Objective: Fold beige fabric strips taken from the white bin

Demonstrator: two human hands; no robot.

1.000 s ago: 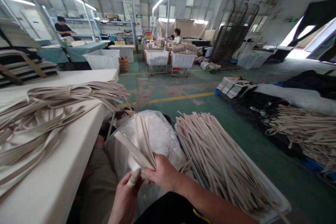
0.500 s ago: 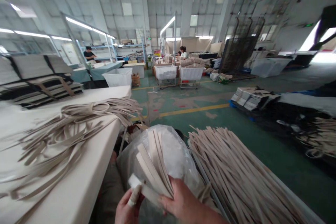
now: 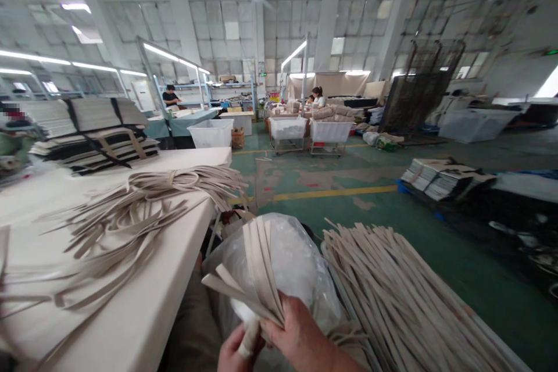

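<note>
Several beige fabric straps (image 3: pixel 260 250) stand fanned out of my right hand (image 3: pixel 303 331), which is closed round their lower part. Two of their ends splay to the left, apart from the upright ones. Close beside it, my left hand (image 3: pixel 239 349) is pinched at the lower end of the straps, its thumb wrapped in a pale covering. A blurred white piece shows just above that thumb; the fingertips are partly hidden. Behind both hands bulges a clear plastic bag (image 3: pixel 300 250) with white contents.
On the left, a white-topped table (image 3: pixel 174 267) bears a tied bundle of straps (image 3: pixel 187 180) and loose ones. To the right lies a long heap of straps (image 3: pixel 392 290) in a trough. Farther off are white bins (image 3: pixel 288 128), stacked goods (image 3: pixel 440 177) and people at benches.
My left hand has moved right and down, closer to my right hand. The splayed strap ends have swung lower to the left. The camera view has turned slightly left.
</note>
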